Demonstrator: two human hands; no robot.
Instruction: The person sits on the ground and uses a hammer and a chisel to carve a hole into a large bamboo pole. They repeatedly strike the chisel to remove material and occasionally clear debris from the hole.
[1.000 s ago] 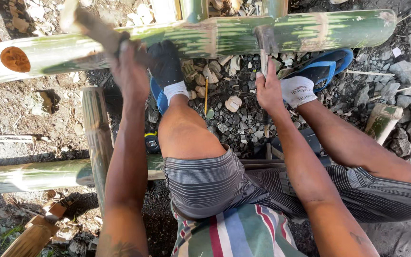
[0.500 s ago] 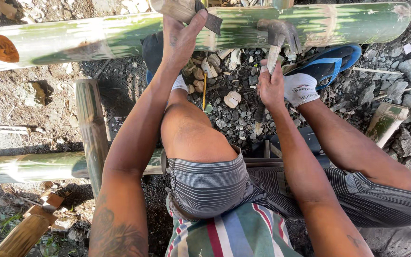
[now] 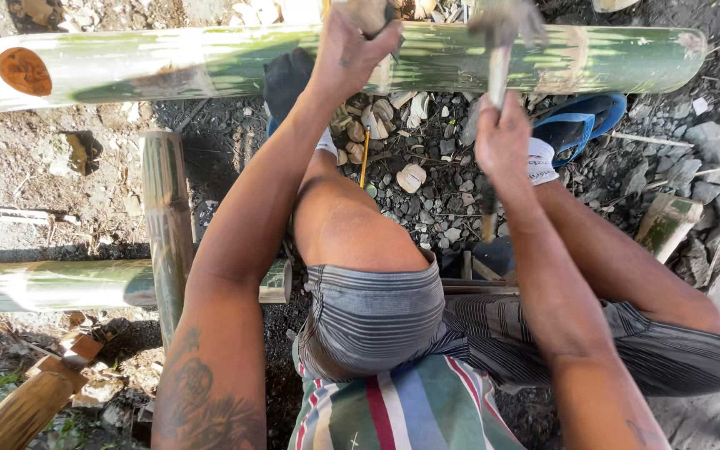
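Note:
A long green bamboo pole (image 3: 168,62) lies across the top of the view on stony ground. My left hand (image 3: 352,46) is closed on a wooden-handled tool (image 3: 370,12) held against the pole's top; its tip is cut off by the frame edge. My right hand (image 3: 502,137) grips the handle of a hammer (image 3: 500,58), whose blurred head sits over the pole just right of the tool. My bare knee and striped shorts fill the middle between both arms.
A short bamboo post (image 3: 164,217) crosses another green bamboo pole (image 3: 43,283) at left. Blue sandals (image 3: 581,125) rest on gravel and stones below the long pole. A bamboo offcut (image 3: 668,221) lies at right, and wood scraps (image 3: 27,408) at lower left.
My left hand has moved right along the pole with the tool and set it upright. My right hand has raised the hammer from beside the sandal toward the pole.

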